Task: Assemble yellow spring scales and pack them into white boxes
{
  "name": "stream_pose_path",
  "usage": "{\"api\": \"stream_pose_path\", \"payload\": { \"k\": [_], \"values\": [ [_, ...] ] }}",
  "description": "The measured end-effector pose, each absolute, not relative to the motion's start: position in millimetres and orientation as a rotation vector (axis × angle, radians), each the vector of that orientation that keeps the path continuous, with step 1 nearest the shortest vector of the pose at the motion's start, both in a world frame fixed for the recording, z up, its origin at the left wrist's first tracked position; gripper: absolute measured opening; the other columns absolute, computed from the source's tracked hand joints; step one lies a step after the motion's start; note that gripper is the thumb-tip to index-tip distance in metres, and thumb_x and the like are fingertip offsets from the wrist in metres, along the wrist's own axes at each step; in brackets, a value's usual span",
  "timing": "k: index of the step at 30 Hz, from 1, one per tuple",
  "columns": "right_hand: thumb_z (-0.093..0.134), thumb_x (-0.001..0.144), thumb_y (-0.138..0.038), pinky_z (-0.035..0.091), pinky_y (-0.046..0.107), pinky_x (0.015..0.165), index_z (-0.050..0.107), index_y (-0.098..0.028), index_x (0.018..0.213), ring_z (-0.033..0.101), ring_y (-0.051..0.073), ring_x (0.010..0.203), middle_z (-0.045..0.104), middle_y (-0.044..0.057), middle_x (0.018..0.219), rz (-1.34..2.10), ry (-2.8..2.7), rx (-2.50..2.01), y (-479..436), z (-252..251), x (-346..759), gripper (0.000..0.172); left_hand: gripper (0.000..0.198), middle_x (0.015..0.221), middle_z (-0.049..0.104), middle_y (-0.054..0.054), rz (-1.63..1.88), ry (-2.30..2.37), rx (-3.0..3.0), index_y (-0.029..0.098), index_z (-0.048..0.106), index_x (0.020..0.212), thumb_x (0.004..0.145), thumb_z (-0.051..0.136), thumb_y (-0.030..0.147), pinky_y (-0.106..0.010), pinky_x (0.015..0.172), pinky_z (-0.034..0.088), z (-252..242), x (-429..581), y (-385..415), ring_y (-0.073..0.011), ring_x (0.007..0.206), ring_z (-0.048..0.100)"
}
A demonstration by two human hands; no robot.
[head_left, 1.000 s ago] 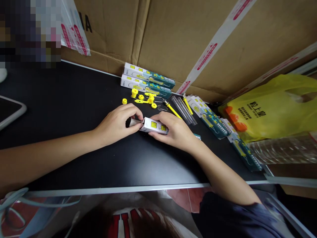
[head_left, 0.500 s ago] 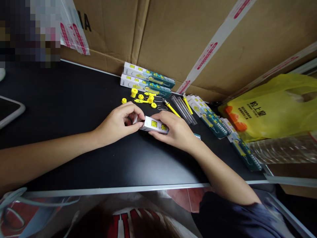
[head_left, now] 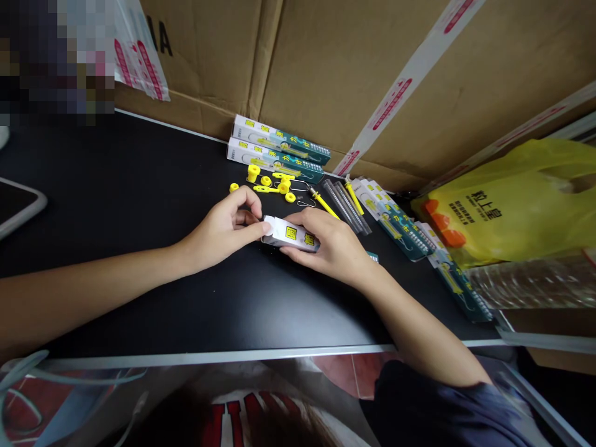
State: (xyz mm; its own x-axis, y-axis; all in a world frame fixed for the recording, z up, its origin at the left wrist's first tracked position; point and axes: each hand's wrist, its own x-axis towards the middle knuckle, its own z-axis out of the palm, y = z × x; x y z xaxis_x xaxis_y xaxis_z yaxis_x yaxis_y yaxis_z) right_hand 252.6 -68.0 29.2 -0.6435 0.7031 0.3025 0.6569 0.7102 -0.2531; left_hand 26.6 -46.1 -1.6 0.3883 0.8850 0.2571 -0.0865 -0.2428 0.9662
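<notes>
In my right hand [head_left: 328, 242] is a slim white and green cardboard box [head_left: 282, 228], its fingers wrapped round the middle. The box has yellow and black characters, and my palm hides its far part. My left hand [head_left: 228, 226] is at the left end of the box, with the thumb on the white end flap and the index finger curled beside it. Just beyond lie yellow plastic parts [head_left: 254, 173], small springs and wire hooks. A yellow rod [head_left: 326, 206] and several clear tubes [head_left: 347, 208] lie past my right hand.
Two similar boxes [head_left: 279, 161] lie against the large cardboard carton [head_left: 326, 68] at the back. More boxes [head_left: 393, 217] lie to the right, by a yellow plastic bag [head_left: 526, 198]. A phone-like device [head_left: 21, 205] rests at the left. The black table's pale edge [head_left: 223, 357] runs in front.
The end flap has been folded over the left end of the box, and my left thumb has shifted onto it. My right hand keeps its hold, nearly still.
</notes>
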Motion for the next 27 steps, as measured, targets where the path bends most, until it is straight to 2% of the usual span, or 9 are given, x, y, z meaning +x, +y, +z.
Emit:
{"api": "stream_pose_path", "payload": {
  "k": [4,9,16,22,27],
  "values": [
    [0.066,0.09,-0.037,0.047,0.032,0.077,0.061,-0.019,0.112,0.066,0.023,0.091,0.071,0.008,0.1,0.145,-2.552,-1.056,-68.1,28.0,252.2,0.028,0.022,0.068,0.053,0.004,0.985,0.793,1.59,0.018,0.047,0.07,0.078,0.066,0.026,-0.023,0.061,0.046,-3.1,24.9,-43.4,-0.0098,0.064,0.056],
    [0.065,0.091,-0.039,0.048,0.032,0.076,0.061,-0.018,0.111,0.065,0.022,0.089,0.071,0.008,0.098,0.131,-2.56,-1.051,-67.6,27.7,251.5,0.029,0.023,0.06,0.055,0.002,0.904,0.825,1.649,0.017,0.052,0.065,0.082,0.061,0.03,-0.024,0.059,0.042,-4.6,22.6,-43.0,-0.01,0.058,0.054],
    [0.063,0.092,-0.039,0.049,0.033,0.078,0.062,-0.017,0.112,0.065,0.022,0.089,0.071,0.008,0.1,0.124,-2.581,-1.036,-68.3,26.8,250.6,0.029,0.026,0.059,0.046,0.005,0.908,0.851,1.753,0.017,0.05,0.063,0.083,0.06,0.03,-0.023,0.054,0.034,0.0,23.3,-47.3,-0.0085,0.056,0.044],
    [0.063,0.092,-0.039,0.048,0.033,0.076,0.061,-0.019,0.112,0.065,0.022,0.089,0.071,0.008,0.101,0.13,-2.59,-1.065,-69.8,29.1,249.7,0.028,0.023,0.061,0.049,0.003,0.953,0.832,1.858,0.017,0.052,0.065,0.087,0.05,0.025,-0.024,0.056,0.036,4.4,21.4,-50.2,-0.0102,0.059,0.046],
    [0.062,0.092,-0.039,0.048,0.033,0.078,0.06,-0.021,0.113,0.064,0.023,0.09,0.071,0.008,0.102,0.146,-2.6,-1.086,-70.3,29.2,249.0,0.027,0.019,0.062,0.051,0.003,0.941,0.858,2.033,0.018,0.053,0.067,0.085,0.052,0.022,-0.024,0.054,0.034,5.2,18.5,-50.7,-0.0103,0.056,0.045]
  ]
}}
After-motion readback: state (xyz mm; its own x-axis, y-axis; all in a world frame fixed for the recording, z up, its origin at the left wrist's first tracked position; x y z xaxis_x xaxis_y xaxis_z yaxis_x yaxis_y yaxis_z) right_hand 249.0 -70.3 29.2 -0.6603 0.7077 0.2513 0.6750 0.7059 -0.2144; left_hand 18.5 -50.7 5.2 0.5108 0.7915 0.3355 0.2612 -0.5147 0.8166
